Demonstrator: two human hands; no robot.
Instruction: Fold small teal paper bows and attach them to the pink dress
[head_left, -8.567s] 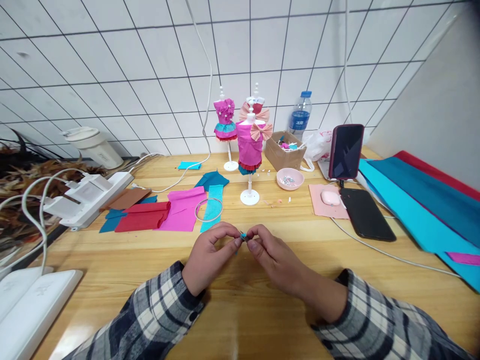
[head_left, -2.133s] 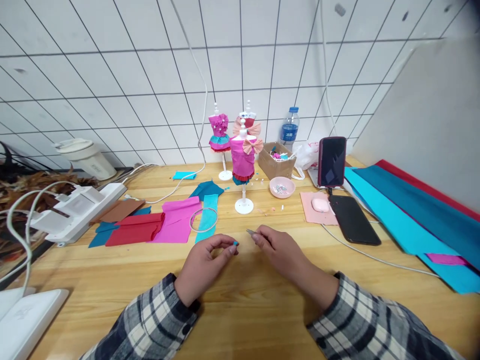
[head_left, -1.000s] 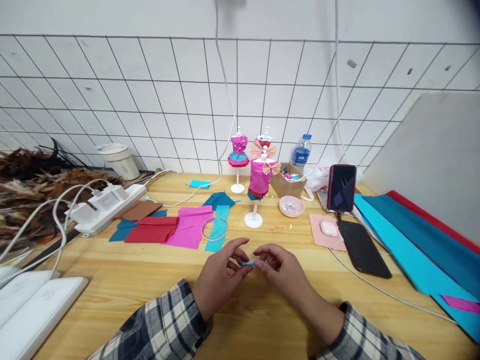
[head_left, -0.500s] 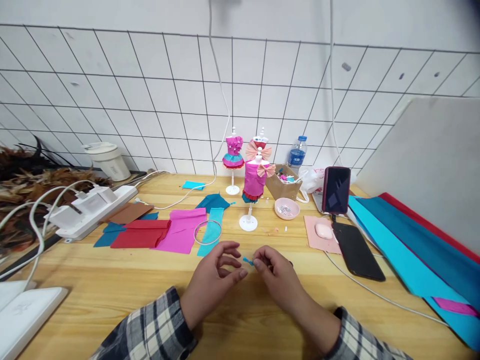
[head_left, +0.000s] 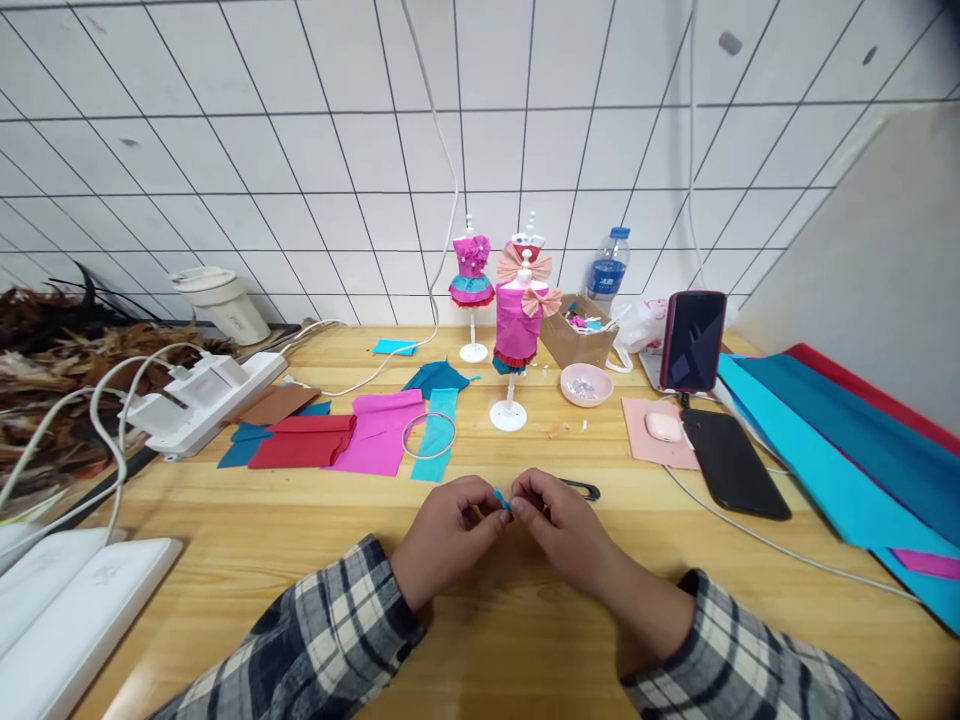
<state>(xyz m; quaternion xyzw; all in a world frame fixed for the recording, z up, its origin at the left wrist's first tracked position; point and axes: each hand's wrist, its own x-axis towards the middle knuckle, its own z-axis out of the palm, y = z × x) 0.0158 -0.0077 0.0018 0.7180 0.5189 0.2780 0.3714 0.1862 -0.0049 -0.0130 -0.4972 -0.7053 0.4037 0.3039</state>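
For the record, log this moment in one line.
left hand: pinching blue scrap; right hand: same; dark looped object: beside right hand

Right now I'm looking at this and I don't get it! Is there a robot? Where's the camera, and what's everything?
No robot here! Those are a person's own bare hands, in checked sleeves. The camera sits on that person's head, looking forward and down, so you see about what they see.

The right hand seems to pinch a small blue scrap. The left hand is curled close around it, but I can't tell how firmly it grips.

On the wooden table are three little dress forms, the front one in a pink dress, plus a pink bowl, a black phone lying flat and a red sheet.
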